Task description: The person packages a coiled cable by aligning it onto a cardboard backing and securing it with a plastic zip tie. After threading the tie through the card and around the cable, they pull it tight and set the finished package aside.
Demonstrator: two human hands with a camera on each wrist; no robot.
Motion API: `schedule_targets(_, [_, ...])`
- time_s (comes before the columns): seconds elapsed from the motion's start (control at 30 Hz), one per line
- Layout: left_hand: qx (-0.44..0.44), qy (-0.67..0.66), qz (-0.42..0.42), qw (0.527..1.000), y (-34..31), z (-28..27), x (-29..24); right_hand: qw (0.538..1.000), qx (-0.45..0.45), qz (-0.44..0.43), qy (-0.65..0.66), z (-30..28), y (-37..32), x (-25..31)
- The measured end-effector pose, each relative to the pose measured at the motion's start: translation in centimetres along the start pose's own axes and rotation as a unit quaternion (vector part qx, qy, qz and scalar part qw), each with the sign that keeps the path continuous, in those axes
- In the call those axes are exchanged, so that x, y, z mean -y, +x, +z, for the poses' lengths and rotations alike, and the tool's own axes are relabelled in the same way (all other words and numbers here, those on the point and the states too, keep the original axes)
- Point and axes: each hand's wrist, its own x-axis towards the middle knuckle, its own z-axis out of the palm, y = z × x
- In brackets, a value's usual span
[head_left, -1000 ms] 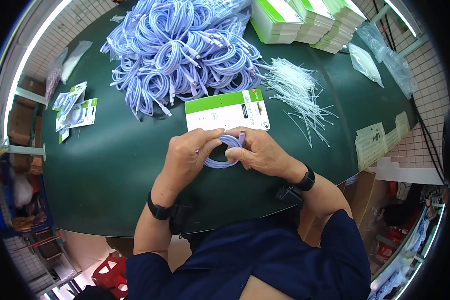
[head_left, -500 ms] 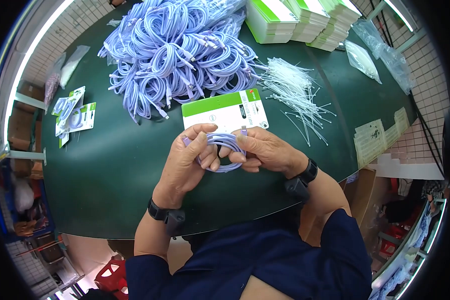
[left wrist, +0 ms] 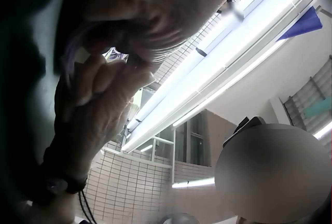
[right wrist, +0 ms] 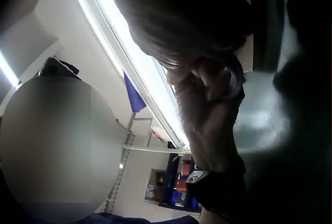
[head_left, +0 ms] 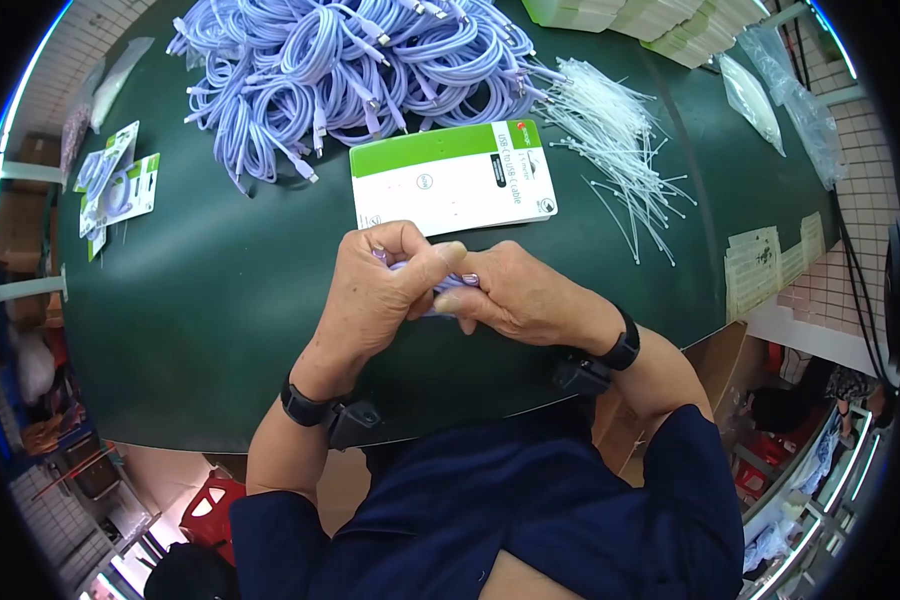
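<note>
A dark green table (head_left: 200,340) carries a large pile of lilac USB cables (head_left: 340,70), with a heap of white cable ties (head_left: 610,130) to its right. Nearer the person lies a green-and-white USB-C cable packaging card (head_left: 440,185). Just below it, the left hand (head_left: 365,295) and right hand (head_left: 535,295) grip one small coiled lilac cable (head_left: 452,285) between curled fingers and thumbs, mostly hiding it. Uneven slackening of either grip could let the loops spread or slip out of line; a connector pressed among them could snag. The head view gives the backs of both hands and the card; the wrist views look upward past shadowed fingers to ceiling lamps (left wrist: 207,68) and a blue pennant (right wrist: 134,94) that the head view lacks. Whether a tie encircles the coil cannot be told.
</note>
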Motion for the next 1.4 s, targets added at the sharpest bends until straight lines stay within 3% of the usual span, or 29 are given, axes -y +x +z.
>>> schedule_targets(0.07, [-0.021, -0.026, 0.017, 0.999, -0.1, 1.0, 0.7, 0.988, -0.07, -0.08, -0.113, 0.6, 0.4, -0.9])
schedule_targets(0.13, [-0.056, -0.076, 0.067, 0.993, 0.4, 2.0, 1.1, 0.983, -0.087, -0.101, -0.124, 0.8, 0.7, -2.1])
schedule_targets(0.23, [-0.08, -0.046, 0.074, 0.993, 0.3, 1.9, 0.8, 0.974, -0.12, -0.134, -0.134, 0.8, 0.6, -2.3])
schedule_targets(0.27, [-0.092, -0.031, 0.076, 0.992, 0.3, 1.8, 0.7, 0.993, -0.068, -0.087, -0.04, 0.0, 0.3, -1.8])
schedule_targets(0.33, [-0.085, -0.057, 0.089, 0.991, 0.3, 1.4, 0.2, 0.989, 0.038, 0.01, 0.146, -1.4, -0.3, -0.8])
schedule_targets(0.47, [-0.098, -0.127, 0.116, 0.98, 0.1, 1.3, -0.5, 0.971, 0.069, -0.037, 0.225, -1.7, -0.9, -0.2])
schedule_targets(0.67, [-0.192, -0.158, 0.153, 0.956, 0.1, 1.3, -0.3, 0.976, 0.043, -0.055, 0.205, -0.2, 0.5, -1.4])
schedule_targets(0.9, [-0.184, -0.177, 0.146, 0.956, 0.2, 1.5, 0.4, 0.983, 0.076, -0.037, 0.161, -0.7, 1.1, -3.1])
schedule_targets(1.0, [-0.172, -0.193, 0.143, 0.955, 0.8, 1.3, 0.0, 0.924, 0.042, -0.008, 0.381, 0.2, 0.9, -2.3])
schedule_targets(1.17, [-0.151, -0.211, 0.103, 0.96, 0.3, 1.3, 0.8, 0.963, 0.054, -0.002, 0.266, -0.4, 0.8, -2.0])
schedule_targets(1.27, [-0.151, -0.183, 0.104, 0.966, 0.2, 2.0, 0.7, 0.993, 0.02, -0.055, 0.102, 0.2, 0.4, -0.8])
schedule_targets(1.4, [-0.161, -0.124, 0.1, 0.974, 0.1, 2.4, -0.1, 0.99, -0.029, -0.134, -0.018, 1.0, 1.2, -2.0])
